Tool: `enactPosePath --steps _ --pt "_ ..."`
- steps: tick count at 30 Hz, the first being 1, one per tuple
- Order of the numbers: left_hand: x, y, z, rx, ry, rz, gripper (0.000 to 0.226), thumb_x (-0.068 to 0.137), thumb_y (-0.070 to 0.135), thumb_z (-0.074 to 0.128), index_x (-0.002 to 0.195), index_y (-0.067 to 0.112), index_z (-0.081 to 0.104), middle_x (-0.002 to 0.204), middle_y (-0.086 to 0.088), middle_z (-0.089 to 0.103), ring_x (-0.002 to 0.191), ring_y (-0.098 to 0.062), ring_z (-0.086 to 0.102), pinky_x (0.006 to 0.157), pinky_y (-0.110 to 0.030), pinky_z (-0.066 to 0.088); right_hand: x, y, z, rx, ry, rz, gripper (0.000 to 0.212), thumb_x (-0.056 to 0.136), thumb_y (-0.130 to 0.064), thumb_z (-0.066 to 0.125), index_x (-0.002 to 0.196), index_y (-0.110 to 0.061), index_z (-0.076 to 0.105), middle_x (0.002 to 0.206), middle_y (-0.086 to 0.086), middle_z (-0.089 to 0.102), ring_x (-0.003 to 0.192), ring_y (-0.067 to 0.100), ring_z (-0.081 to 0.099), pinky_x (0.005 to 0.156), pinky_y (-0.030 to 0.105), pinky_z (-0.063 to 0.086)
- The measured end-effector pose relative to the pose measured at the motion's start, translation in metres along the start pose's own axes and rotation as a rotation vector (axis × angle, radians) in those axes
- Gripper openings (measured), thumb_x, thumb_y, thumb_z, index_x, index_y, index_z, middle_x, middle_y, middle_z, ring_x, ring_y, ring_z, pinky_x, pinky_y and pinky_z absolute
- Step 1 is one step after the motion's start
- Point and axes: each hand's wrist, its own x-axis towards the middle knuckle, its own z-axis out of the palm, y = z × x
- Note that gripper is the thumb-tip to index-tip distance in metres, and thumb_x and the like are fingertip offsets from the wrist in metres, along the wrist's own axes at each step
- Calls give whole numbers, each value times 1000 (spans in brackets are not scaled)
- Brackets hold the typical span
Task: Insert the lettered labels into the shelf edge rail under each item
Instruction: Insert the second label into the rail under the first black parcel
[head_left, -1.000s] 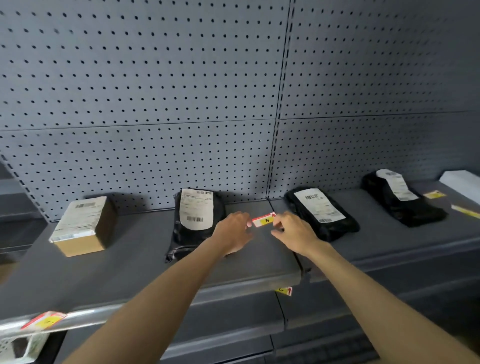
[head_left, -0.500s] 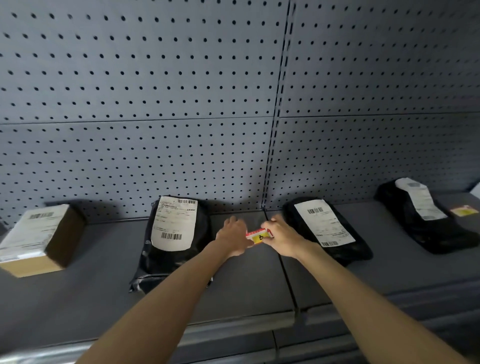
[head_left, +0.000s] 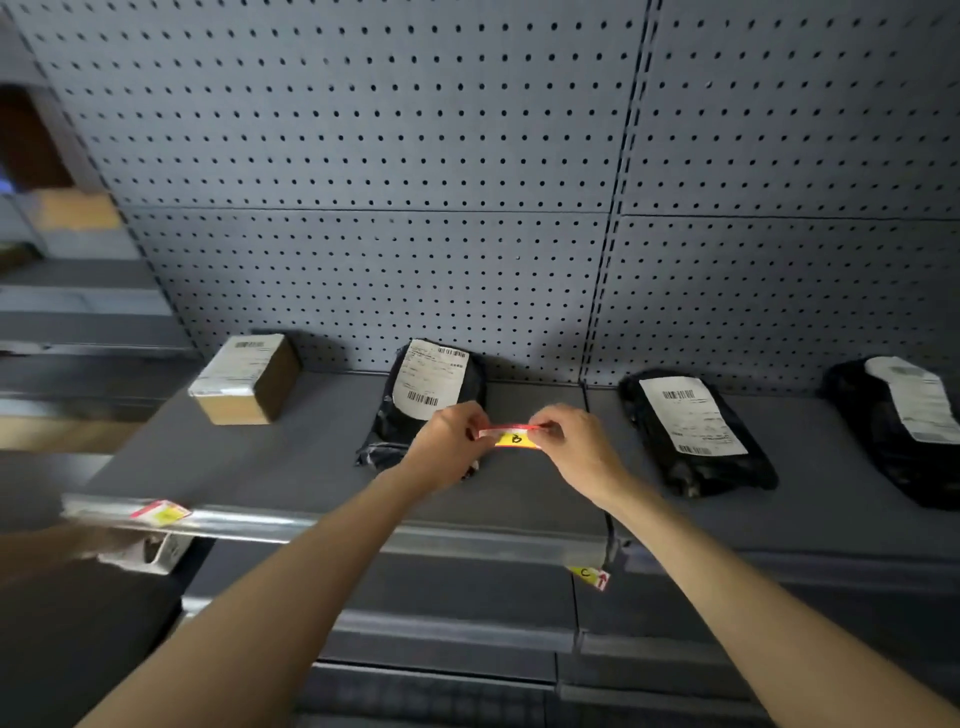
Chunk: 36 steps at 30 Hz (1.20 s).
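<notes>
Both hands hold a small red and yellow label marked B (head_left: 513, 436) above the grey shelf. My left hand (head_left: 451, 448) pinches its left end and my right hand (head_left: 570, 448) pinches its right end. The label hangs in front of a black mailer bag (head_left: 415, 415) with a white shipping sticker. The shelf edge rail (head_left: 322, 525) runs below my forearms. A red and yellow label (head_left: 162, 513) sits in the rail at the left, below a cardboard box (head_left: 248, 378). A yellow label marked C (head_left: 589, 576) hangs tilted under the rail near the shelf joint.
Two more black mailer bags (head_left: 693, 434) (head_left: 896, 426) lie on the right shelf section. A grey pegboard wall (head_left: 415, 182) backs the shelf. Lower shelves (head_left: 447, 634) sit beneath. Other shelving with a box (head_left: 72, 210) shows at far left.
The view swung back left and tilted down, so the rail and its labels show again. The label turned flat between my hands, with its letter B facing me.
</notes>
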Motion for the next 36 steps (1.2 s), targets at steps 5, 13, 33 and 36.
enactPosePath --steps 5,13,33,36 --pt "-46 -32 -36 56 102 -37 11 79 29 69 78 30 59 75 12 60 72 -10 58 61 -24 45 -17 -44 39 92 -46 -50 10 91 -8 60 95 -7 69 88 3 61 59 1 48 55 15 32" --pt "-117 -93 -61 287 172 10 5 87 24 63 86 19 64 88 4 65 89 -19 59 73 -36 52 -39 -70 94 87 -75 -55 15 91 -5 56 92 -5 71 85 7 59 74 18 55 65 19 34" --pt "-155 -119 -55 519 189 223 23 77 15 65 98 14 71 97 -1 68 89 -26 59 79 -40 51 -55 -83 134 -99 -107 -74 18 95 -14 51 90 -11 68 86 2 53 73 21 56 70 42 48" --pt "-156 -119 -56 502 176 218 22 76 13 64 96 15 73 96 0 70 89 -26 58 82 -38 50 -55 -84 137 -153 -136 -72 21 97 -17 49 93 -12 69 89 3 54 74 22 56 69 42 48"
